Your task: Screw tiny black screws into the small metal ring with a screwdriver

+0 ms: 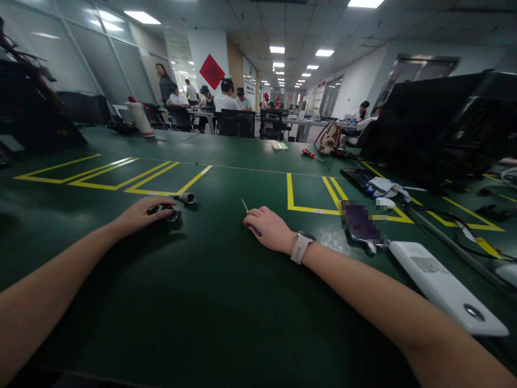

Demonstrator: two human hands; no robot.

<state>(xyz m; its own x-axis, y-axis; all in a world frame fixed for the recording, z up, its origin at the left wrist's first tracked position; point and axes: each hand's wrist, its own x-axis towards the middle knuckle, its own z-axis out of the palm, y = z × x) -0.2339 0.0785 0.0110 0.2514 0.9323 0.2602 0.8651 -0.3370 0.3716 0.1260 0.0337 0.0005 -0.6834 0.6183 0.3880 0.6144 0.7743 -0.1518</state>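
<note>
A person's two bare forearms reached across a dark green table (226, 302) marked with yellow taped boxes, in an open office. The left hand (141, 213) lay toward the table's left side, palm down over a small dark metal part (172, 216). Its fingers covered most of the part, so whether they pinched it or merely rested on it could not be told. A short metal cylinder (184, 198) lay just beyond the fingertips, apart from them.

The right hand (269, 229), near the table's middle, was closed in a fist around a thin tool (244, 205) (a purple handle showed under the fingers), with its fine shaft pointing away toward the far edge. A white watch (301, 247) sat on that wrist.

The work seemed to be at a pause between steps, with the part steadied and the tool gripped but well apart from it. Bringing the tip to the part would call for uncovering it and aiming carefully.

The part's shape was mostly hidden by the hand. A pixelated object (361, 222) lay near the right edge, beside a long white device (444, 285). The tool's tip was too small to identify.
</note>
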